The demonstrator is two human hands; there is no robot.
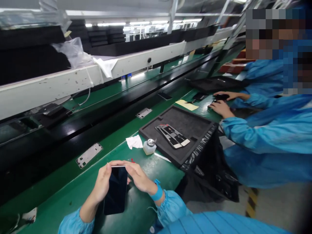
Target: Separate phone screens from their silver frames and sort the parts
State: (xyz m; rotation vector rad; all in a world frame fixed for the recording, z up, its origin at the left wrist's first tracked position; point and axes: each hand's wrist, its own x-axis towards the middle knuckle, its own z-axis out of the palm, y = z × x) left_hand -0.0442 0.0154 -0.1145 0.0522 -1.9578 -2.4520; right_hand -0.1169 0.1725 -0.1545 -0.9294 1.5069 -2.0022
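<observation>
Between my two hands is a smartphone (115, 191) with a dark glass front and a thin white edge at its far end. My left hand (102, 182) grips its left side near the top, thumb at the corner. On the other side my right hand (137, 175) closes round the top right corner, with a blue band on the wrist. The phone's near end hangs over the green bench. Just beyond my right hand stand a small white bottle (149, 147) with a metal cap and a crumpled white cloth (134, 142).
A black foam tray (156, 128) to the right carries several phone screen parts (174, 135). Pale phone frames (89, 155) lie along the conveyor at left. At right a co-worker's hands (221, 105) handle a dark object. A white rail (136, 60) crosses behind.
</observation>
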